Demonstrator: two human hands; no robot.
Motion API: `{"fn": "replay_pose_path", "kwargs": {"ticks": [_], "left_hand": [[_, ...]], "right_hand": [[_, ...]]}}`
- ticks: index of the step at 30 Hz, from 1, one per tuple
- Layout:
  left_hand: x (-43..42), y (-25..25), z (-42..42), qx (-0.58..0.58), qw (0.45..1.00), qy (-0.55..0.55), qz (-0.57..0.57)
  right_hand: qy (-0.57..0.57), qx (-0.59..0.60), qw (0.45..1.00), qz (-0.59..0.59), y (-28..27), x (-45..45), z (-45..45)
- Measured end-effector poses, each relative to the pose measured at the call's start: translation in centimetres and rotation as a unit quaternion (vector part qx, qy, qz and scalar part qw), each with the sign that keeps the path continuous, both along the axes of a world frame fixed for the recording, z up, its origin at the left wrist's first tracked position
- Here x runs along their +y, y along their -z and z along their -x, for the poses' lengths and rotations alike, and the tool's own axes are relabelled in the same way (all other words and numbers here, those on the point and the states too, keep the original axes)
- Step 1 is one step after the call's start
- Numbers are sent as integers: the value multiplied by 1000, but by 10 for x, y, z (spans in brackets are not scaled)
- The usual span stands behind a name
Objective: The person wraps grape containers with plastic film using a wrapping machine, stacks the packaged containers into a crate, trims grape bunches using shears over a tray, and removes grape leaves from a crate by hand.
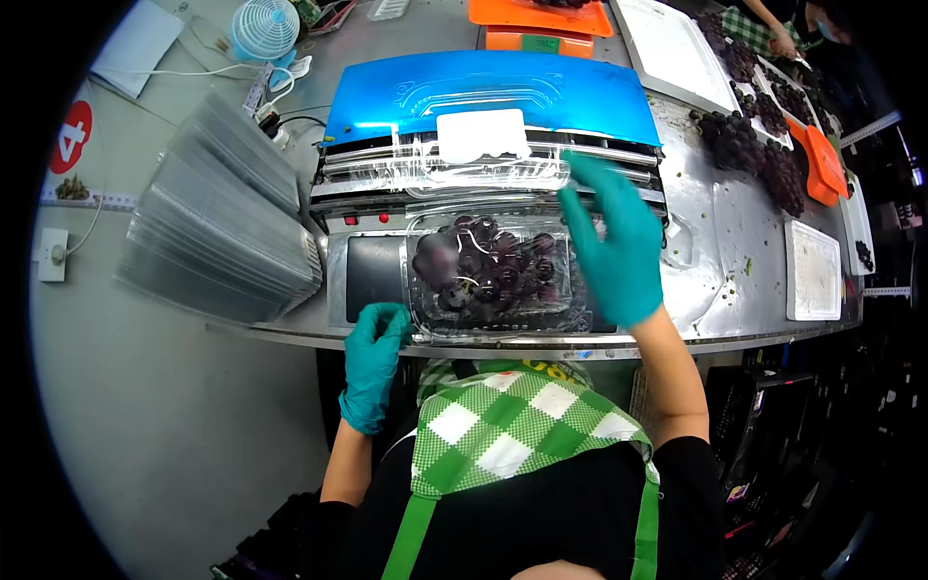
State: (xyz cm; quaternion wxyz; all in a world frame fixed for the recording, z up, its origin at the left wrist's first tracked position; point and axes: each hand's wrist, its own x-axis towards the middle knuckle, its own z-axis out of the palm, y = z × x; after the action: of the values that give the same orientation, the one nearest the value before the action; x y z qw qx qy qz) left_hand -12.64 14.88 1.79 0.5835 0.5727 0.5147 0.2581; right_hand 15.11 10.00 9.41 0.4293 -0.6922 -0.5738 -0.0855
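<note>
Dark grapes [488, 261] fill a clear plastic box [565, 314] in front of the blue-topped wrapping machine [493, 92]. Shiny clear film [541, 174] shows on the machine's rollers, behind the box. My left hand [372, 362], in a teal glove, is closed by the box's front left corner; what its fingers pinch, if anything, is too small to tell. Over the box's right side, my right hand [619, 246] in a matching glove has its fingers apart, pointing at the rollers, and holds nothing. A white label or card [481, 135] lies at the machine's front.
Nested clear boxes [222, 213] stand stacked at the left. An orange scale [541, 41] is behind the machine. Loose grape bunches [749, 155], white trays [814, 271] and an orange container [825, 164] are at the right. Another person's hand [783, 43] shows far right. A small fan [264, 29] stands back left.
</note>
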Motion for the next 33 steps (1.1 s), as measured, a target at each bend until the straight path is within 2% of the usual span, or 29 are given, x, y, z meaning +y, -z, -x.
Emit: {"fn": "replay_pose_path", "kwargs": {"ticks": [1,2,4,6,7,8,11,12,13,15,17,18,19,21,23,25,26,29,33], "left_hand": [[-6,-2,-2,-13,999,-8,49],[-12,-4,-3,-26,995,-15,97],[-19,-7,-7,-60,990,-24,126],[-15,-5,-8,-76,987,-6,144],[-17,-7,-7,-99,984,-8,149],[-18,-9,-8,-124,980,-9,154],[-13,-14,-1,-226,947,25,225],[-14,-24,0,-241,941,39,235],[-13,-28,1,-256,934,55,244],[-11,-24,5,-209,939,95,257],[-10,-20,5,-142,951,124,246],[-9,-13,7,-125,955,120,240],[-8,-12,5,-123,954,122,246],[-6,-12,4,-114,949,128,264],[-3,-8,3,-136,941,133,279],[0,-7,2,-131,940,154,275],[0,-6,1,-127,942,159,267],[-1,-8,-2,-78,949,167,254],[-3,-18,-15,-48,959,171,221]], "right_hand": [[12,-12,999,-38,9,15,-11],[39,27,999,-22,28,31,-21],[93,104,990,8,64,57,-33],[21,272,962,8,51,61,-42],[-13,356,934,14,44,59,-43],[-41,523,851,-21,17,52,-37],[-169,482,854,97,6,23,-48],[-192,510,825,148,1,10,-38],[-231,433,852,183,18,2,-40],[-262,152,918,257,11,-19,-35],[-227,104,950,185,25,-36,-29],[-171,155,963,136,26,-47,-20],[-79,111,986,101,33,-56,-13],[-15,261,931,254,48,-87,-9],[-53,360,856,368,67,-109,-5],[-51,634,700,324,66,-110,12],[-57,657,694,289,65,-110,14],[-63,634,727,256,67,-113,16],[2,618,759,207,81,-117,26]]}}
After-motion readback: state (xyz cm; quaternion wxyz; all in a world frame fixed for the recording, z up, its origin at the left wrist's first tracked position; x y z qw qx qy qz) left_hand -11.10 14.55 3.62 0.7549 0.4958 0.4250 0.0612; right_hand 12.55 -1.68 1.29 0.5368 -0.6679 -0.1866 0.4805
